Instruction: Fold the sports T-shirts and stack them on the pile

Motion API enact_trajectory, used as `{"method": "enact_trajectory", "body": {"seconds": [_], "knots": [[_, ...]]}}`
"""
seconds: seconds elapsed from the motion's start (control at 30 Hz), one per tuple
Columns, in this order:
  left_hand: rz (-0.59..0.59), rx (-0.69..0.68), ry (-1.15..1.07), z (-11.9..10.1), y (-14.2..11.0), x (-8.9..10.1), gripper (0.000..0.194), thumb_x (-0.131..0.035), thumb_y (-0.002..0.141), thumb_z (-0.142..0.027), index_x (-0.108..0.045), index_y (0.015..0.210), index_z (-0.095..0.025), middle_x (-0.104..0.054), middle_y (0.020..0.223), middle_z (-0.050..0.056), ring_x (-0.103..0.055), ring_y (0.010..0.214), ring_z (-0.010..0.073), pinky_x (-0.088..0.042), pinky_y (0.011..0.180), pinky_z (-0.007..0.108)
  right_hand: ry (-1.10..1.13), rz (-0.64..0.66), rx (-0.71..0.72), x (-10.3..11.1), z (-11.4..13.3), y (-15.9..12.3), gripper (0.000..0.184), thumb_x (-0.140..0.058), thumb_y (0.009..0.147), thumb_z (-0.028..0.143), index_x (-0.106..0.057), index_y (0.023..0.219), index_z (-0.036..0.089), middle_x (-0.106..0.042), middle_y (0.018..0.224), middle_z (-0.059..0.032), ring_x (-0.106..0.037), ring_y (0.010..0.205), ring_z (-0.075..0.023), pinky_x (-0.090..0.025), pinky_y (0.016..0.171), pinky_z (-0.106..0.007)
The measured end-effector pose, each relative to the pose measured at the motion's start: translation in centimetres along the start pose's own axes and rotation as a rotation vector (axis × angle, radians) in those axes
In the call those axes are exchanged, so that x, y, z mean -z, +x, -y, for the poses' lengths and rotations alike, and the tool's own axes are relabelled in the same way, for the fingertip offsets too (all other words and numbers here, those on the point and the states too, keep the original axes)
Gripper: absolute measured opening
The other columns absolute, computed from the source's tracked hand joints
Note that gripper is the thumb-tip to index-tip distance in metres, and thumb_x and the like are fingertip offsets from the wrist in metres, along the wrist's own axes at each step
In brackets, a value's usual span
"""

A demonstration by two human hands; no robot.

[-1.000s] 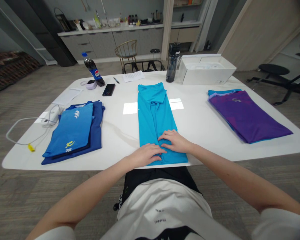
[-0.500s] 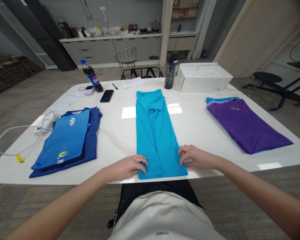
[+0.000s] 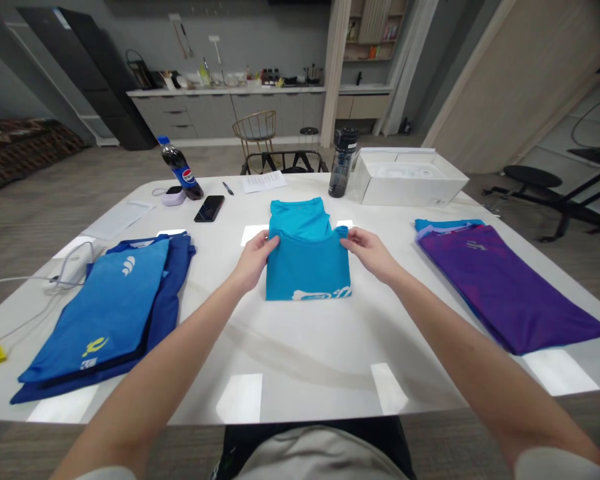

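Head: shirt [image 3: 307,265], its print [image 3: 325,293] cut off.

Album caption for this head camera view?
Left hand and right hand hold a folded turquoise garment on a white table.

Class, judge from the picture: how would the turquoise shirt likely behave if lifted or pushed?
The turquoise shirt would probably flop: its held edge dips between the left hand and right hand. It is likely light, being thin-looking cloth. Pushed, it may slide readily, since the table looks glossy, with bright reflections.
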State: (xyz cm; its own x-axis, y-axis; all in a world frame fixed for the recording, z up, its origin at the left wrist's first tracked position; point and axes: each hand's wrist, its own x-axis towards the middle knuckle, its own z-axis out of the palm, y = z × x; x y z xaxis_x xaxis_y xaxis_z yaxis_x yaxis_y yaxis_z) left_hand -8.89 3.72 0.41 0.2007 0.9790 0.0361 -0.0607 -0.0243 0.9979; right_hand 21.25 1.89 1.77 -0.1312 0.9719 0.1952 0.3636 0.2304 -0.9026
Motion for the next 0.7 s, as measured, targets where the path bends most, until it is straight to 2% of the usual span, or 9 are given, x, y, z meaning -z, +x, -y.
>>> {"method": "enact_trajectory", "body": {"seconds": [0.07,0.13,0.23,0.3,0.37,0.4,0.53,0.63,0.7], "knots": [[-0.062,0.138,0.084,1.9,4.3,0.5,0.048,-0.066,0.086,-0.059,-0.068,0.113,-0.019,-0.074,0.098,0.007,-0.068,0.089,0.0221,-0.053,0.079,0.033,-0.181,-0.063,-0.096,-1.3,-2.8,3.7,0.036,-0.058,0.092,0.054,-0.068,0.091,0.019,-0.070,0.088,-0.0038,-0.063,0.085,-0.0208,-0.046,0.079,-0.031],[-0.169,0.219,0.382,3.8,7.1,1.1,0.044,-0.068,0.085,-0.054,-0.071,0.107,-0.016,-0.075,0.098,0.010,-0.069,0.095,0.0264,-0.052,0.082,0.036,-0.430,-0.067,-0.268,-2.5,-5.3,5.9,0.042,-0.056,0.093,0.057,-0.071,0.090,0.018,-0.073,0.089,-0.0070,-0.065,0.086,-0.0231,-0.046,0.078,-0.031],[-0.240,0.209,0.862,5.9,8.8,1.9,0.034,-0.071,0.084,-0.042,-0.072,0.104,-0.015,-0.075,0.105,0.015,-0.068,0.105,0.0315,-0.050,0.088,0.038,-0.689,-0.074,-0.382,-3.8,-7.5,6.7,0.044,-0.063,0.090,0.060,-0.073,0.101,0.019,-0.074,0.098,-0.0100,-0.067,0.092,-0.0255,-0.044,0.075,-0.031],[-0.208,0.217,1.019,6.4,8.9,2.2,0.028,-0.070,0.085,-0.038,-0.073,0.102,-0.016,-0.075,0.105,0.016,-0.068,0.105,0.0324,-0.050,0.088,0.039,-0.747,-0.092,-0.364,-4.1,-8.1,6.4,0.036,-0.065,0.090,0.053,-0.072,0.103,0.020,-0.074,0.097,-0.0088,-0.067,0.092,-0.0248,-0.043,0.074,-0.030],[-0.183,0.182,1.039,6.2,8.6,2.4,0.022,-0.066,0.088,-0.036,-0.073,0.100,-0.018,-0.075,0.101,0.014,-0.069,0.099,0.0302,-0.050,0.085,0.038,-0.718,-0.103,-0.314,-4.0,-8.3,6.1,0.025,-0.063,0.092,0.043,-0.072,0.098,0.020,-0.072,0.090,-0.0061,-0.065,0.086,-0.0222,-0.041,0.072,-0.029],[-0.176,0.123,1.016,5.9,8.5,2.4,0.021,-0.064,0.089,-0.035,-0.072,0.100,-0.019,-0.075,0.099,0.011,-0.069,0.096,0.0280,-0.050,0.084,0.036,-0.678,-0.115,-0.269,-3.8,-8.3,6.0,0.022,-0.062,0.092,0.040,-0.071,0.095,0.020,-0.071,0.086,-0.0046,-0.063,0.082,-0.0207,-0.041,0.070,-0.028],[-0.203,-0.211,0.849,3.4,9.3,2.5,0.023,-0.055,0.096,-0.039,-0.069,0.105,-0.024,-0.072,0.092,0.002,-0.064,0.087,0.0197,-0.049,0.083,0.031,-0.461,-0.253,-0.016,-2.0,-7.7,7.5,0.025,-0.058,0.093,0.043,-0.067,0.093,0.020,-0.060,0.072,0.0008,-0.056,0.070,-0.0171,-0.040,0.068,-0.027],[-0.262,-0.350,0.759,1.8,12.6,2.8,0.023,-0.056,0.095,-0.039,-0.068,0.106,-0.023,-0.070,0.091,0.001,-0.063,0.087,0.0179,-0.048,0.084,0.029,-0.359,-0.379,0.086,-0.8,-7.2,11.0,0.029,-0.058,0.093,0.048,-0.066,0.094,0.020,-0.056,0.070,0.0023,-0.052,0.067,-0.0164,-0.040,0.067,-0.027],[-0.278,-0.359,0.729,2.0,15.8,3.2,0.021,-0.057,0.094,-0.036,-0.068,0.105,-0.022,-0.070,0.092,0.001,-0.062,0.088,0.0178,-0.048,0.085,0.029,-0.353,-0.434,0.103,-0.5,-7.5,14.2,0.030,-0.056,0.094,0.048,-0.066,0.096,0.020,-0.057,0.072,0.0019,-0.052,0.068,-0.0166,-0.040,0.067,-0.028]]}}
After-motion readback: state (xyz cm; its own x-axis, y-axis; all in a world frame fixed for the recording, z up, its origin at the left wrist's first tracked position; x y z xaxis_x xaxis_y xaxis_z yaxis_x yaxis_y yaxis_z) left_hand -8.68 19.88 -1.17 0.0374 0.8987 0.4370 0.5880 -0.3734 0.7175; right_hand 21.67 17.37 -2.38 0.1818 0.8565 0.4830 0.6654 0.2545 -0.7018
